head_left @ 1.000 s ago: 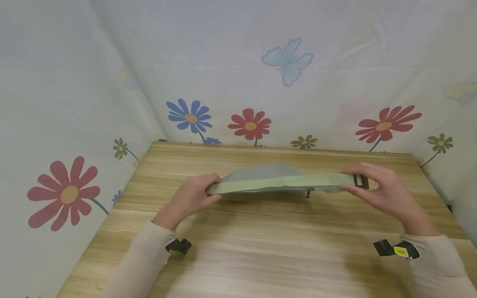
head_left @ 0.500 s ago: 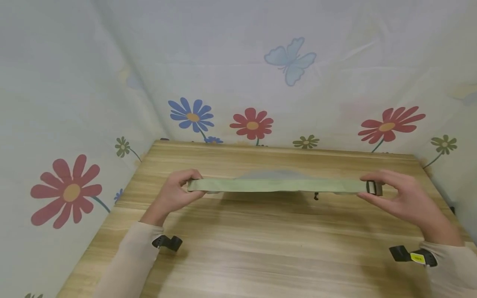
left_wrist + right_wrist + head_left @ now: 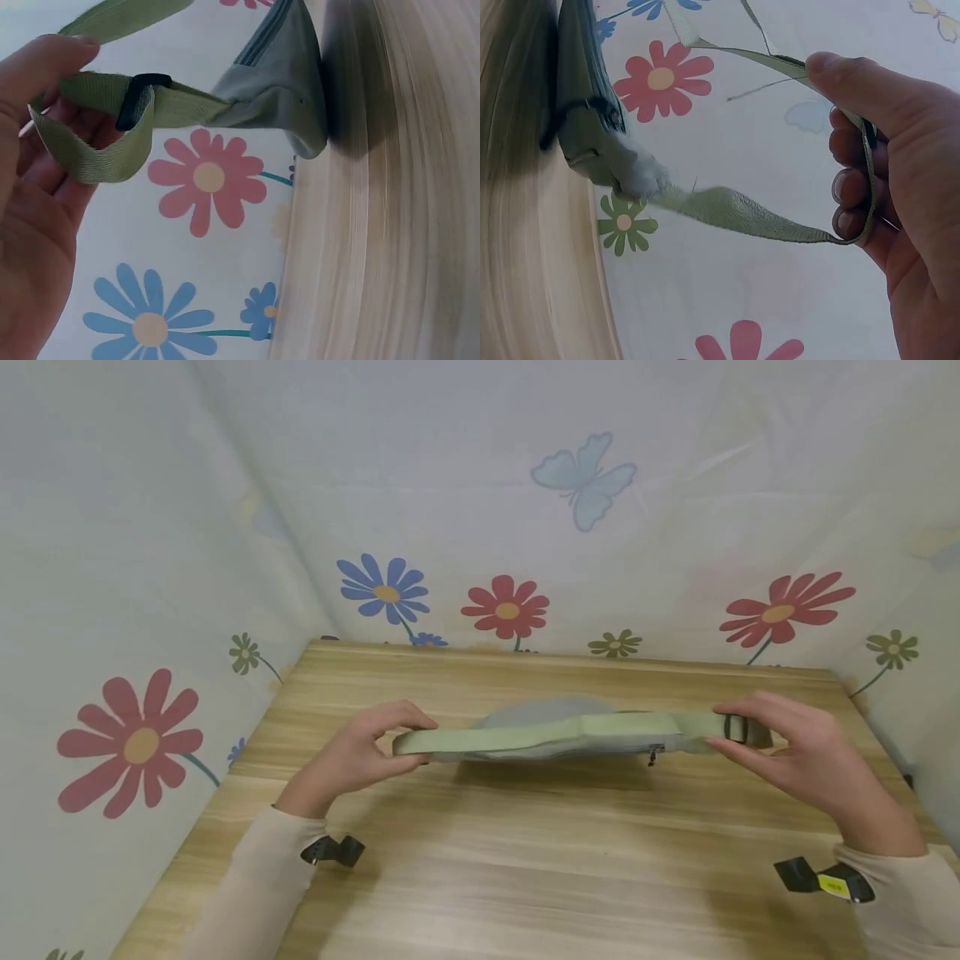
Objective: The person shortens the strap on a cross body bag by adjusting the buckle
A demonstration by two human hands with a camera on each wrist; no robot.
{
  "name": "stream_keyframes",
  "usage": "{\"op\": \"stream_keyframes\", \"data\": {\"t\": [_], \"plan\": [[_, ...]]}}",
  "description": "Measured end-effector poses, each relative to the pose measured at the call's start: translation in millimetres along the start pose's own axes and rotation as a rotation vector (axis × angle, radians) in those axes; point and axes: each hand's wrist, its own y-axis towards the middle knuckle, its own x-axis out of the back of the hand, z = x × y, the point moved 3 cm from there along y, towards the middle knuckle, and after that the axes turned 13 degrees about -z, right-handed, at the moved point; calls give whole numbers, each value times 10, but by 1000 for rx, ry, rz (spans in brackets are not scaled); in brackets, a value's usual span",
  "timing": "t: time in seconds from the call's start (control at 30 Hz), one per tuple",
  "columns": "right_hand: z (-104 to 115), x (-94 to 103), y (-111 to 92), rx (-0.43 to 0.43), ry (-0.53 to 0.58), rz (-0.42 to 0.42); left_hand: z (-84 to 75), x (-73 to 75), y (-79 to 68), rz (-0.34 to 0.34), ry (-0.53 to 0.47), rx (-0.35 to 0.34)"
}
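A grey-green waist bag [image 3: 551, 707] hangs close over the table between my two hands, its light green strap [image 3: 630, 725] spanning above it. A small dark zipper pull [image 3: 652, 757] dangles from the front. My left hand [image 3: 354, 758] pinches the strap at its left end; the left wrist view has a black slide buckle [image 3: 136, 99] beside those fingers. With thumb and fingers, my right hand [image 3: 813, 762] grips the strap's other end, next to a dark buckle [image 3: 738, 728]. Seen from the right wrist, the strap [image 3: 754, 219] loops around the curled fingers.
Beneath the bag lies a wood-grain table [image 3: 525, 860]. A white curtain [image 3: 450, 460] printed with flowers and a butterfly rises behind it and along the sides. Both wrists wear black camera bands [image 3: 333, 852].
My hands drew apart, pulling the strap straight, then came slightly back together. The strap now bends a little and more of the bag's zipped front shows.
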Motion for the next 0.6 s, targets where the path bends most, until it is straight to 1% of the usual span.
{"op": "stream_keyframes", "data": {"t": [0.07,0.13,0.23,0.33,0.4,0.47,0.53,0.6], "plan": [[12,-2,17,9,-3,0,7,25,-8,-43,-96,27],[14,0,22,16,2,-5,26,46,-22,-86,-171,50],[-1,7,16,20,50,-19,64,78,-47,-157,-276,106],[-29,26,3,23,102,-36,100,116,-76,-213,-356,138],[-52,40,-8,33,125,-39,126,138,-91,-226,-377,150],[-71,58,-24,42,133,-27,152,151,-109,-224,-371,154],[-86,93,-47,34,117,3,177,157,-127,-206,-340,156],[-94,139,-78,6,101,37,204,158,-143,-181,-298,150]]}}
